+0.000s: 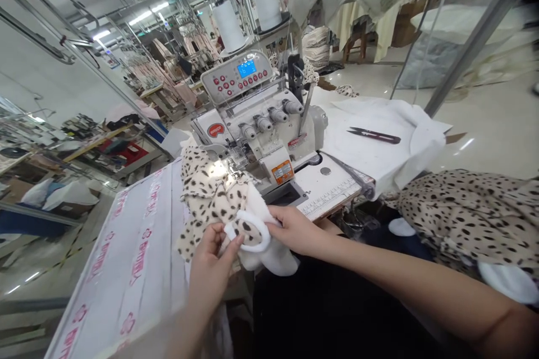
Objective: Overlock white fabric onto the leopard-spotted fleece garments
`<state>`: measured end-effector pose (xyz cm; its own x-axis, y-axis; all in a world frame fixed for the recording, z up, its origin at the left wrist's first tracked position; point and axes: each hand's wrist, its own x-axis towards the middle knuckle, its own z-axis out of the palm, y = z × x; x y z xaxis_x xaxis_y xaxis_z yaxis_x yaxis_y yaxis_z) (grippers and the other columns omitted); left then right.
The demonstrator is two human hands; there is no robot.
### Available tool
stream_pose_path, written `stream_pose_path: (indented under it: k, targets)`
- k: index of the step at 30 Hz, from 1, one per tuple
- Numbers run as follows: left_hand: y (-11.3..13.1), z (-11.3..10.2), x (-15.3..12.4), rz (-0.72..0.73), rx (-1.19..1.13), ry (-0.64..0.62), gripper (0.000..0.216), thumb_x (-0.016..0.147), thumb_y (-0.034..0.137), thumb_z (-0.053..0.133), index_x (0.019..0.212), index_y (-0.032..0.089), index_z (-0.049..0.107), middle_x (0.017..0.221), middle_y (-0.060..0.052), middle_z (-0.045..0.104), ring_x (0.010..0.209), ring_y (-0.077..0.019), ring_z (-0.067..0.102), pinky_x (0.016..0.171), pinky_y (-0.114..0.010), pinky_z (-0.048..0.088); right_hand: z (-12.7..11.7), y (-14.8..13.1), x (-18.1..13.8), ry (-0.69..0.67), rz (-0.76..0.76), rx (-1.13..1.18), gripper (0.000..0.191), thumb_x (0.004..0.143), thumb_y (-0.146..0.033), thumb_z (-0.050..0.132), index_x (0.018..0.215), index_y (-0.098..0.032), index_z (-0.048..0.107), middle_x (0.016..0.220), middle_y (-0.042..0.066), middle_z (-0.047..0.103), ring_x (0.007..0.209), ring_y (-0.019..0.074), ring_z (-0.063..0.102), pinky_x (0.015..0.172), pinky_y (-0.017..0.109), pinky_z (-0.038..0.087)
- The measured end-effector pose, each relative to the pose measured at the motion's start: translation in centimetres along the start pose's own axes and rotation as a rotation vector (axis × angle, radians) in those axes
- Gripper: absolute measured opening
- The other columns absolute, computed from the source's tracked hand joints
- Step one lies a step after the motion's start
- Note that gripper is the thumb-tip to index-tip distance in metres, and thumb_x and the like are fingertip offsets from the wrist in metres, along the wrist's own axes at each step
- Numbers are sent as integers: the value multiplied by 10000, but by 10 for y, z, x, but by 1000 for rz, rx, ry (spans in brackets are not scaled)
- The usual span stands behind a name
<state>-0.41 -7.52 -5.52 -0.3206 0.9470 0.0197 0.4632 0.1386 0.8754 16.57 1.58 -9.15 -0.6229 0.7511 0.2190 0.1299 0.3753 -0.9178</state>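
The left hand [210, 269] and right hand [295, 230] hold a soft cream, black-spotted fabric piece [210, 202] with a white fabric loop [252, 234], their fingers [233, 248] pinched closed on it just before a white overlock sewing machine [261, 123]. Beneath lies a tabletop [135, 258] sheeted in pink-printed plastic. Black thread snips [374, 135] rest on a crumpled white cloth [391, 146] beyond the machine, with a heap of spotted fabric [471, 219] to the right.
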Motion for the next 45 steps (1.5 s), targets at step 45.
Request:
stream_pose_path:
  k: [45]
  targets:
    - [58, 11, 44, 1089, 1247, 205, 153, 798, 141, 487, 902, 97, 590, 628, -15, 455, 587, -157, 451, 515, -273, 355, 1, 0, 24, 24, -86, 0, 245, 889, -202, 448, 652, -145, 420, 590, -36, 436, 590, 100, 437, 551, 186, 284]
